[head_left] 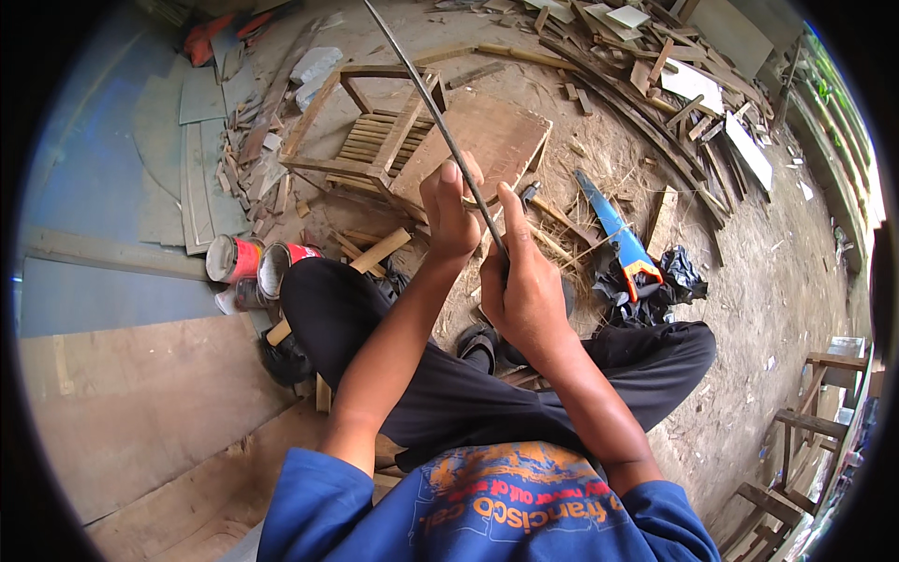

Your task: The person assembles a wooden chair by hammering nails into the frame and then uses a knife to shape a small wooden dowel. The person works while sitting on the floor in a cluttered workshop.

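A long, thin, dark blade point(421, 89) is held up in front of me, slanting toward the upper left. My right hand point(529, 290) is wrapped round its lower end, with the index finger stretched along it. Close beside the blade, my left hand point(452, 220) is closed, fingers curled in. Between the hands shows a small, curved, greenish-yellow piece point(482, 200); I cannot make out what it is. Beyond my hands lie a brown wooden board point(482, 140) and what looks like a hammer point(530, 192), its black head toward me.
A handsaw point(609, 220) with a blue blade and orange handle rests on black plastic point(688, 276) at right. A wooden frame point(323, 169) stands ahead. Paint cans point(245, 258) sit left of my knee. Scrap wood point(655, 84) is heaped at the far right; wooden stools point(810, 426) stand near right.
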`<state>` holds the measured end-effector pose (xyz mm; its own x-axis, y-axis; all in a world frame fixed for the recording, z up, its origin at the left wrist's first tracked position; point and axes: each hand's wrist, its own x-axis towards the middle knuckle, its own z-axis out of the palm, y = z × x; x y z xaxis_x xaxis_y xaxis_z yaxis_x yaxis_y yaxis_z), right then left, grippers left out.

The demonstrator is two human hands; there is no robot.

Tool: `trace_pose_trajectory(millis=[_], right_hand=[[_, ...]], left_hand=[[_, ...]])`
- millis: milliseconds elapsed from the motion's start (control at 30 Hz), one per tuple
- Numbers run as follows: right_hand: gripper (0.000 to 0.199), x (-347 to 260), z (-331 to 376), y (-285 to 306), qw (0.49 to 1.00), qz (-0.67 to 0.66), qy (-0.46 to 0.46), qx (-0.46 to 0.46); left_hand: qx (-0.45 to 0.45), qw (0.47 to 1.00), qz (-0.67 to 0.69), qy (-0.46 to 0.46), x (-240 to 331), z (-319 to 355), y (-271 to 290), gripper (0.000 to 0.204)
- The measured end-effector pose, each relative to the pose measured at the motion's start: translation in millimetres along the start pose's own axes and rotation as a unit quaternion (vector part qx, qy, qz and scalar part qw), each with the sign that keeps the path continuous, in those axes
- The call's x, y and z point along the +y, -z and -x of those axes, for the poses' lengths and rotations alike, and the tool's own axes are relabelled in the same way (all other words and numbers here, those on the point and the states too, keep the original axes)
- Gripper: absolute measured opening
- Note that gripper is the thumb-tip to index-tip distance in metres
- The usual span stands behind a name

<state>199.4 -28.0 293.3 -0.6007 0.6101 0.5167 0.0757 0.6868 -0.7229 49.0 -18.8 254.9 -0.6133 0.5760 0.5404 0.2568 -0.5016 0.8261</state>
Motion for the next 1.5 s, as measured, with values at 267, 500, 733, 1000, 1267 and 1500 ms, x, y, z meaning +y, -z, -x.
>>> trace_pose_trajectory(millis=[267,500,733,1000,1267,1500], right_hand=[[0.072,-1.9,1.2,-3.7,0.997,-0.012,-0.059,-0.038],[0.076,-6.5,-8.2,-7.6,0.997,-0.021,-0.04,-0.06],[0.073,-9.6,-11.3,-5.1,0.995,-0.03,-0.038,-0.086],[0.073,-11.3,-12.4,-5.2,0.996,-0.039,-0.033,-0.073],[0.072,-10.5,-11.1,-3.3,0.994,-0.071,-0.049,-0.065],[0.072,-9.7,-12.2,-3.9,0.995,-0.043,-0.05,-0.074]], left_hand=[[0.01,0.999,0.025,-0.033,-3.3,-3.5,3.6,0.048],[0.029,0.999,-0.008,-0.014,0.4,-8.4,10.2,0.046],[0.03,1.0,-0.008,-0.002,5.1,-10.6,12.3,0.059],[0.029,0.999,-0.011,-0.011,1.8,-11.2,13.7,0.053],[0.02,0.999,0.014,-0.043,-7.3,-10.1,16.8,0.04],[0.022,0.999,0.003,-0.045,-4.0,-10.2,14.7,0.04]])
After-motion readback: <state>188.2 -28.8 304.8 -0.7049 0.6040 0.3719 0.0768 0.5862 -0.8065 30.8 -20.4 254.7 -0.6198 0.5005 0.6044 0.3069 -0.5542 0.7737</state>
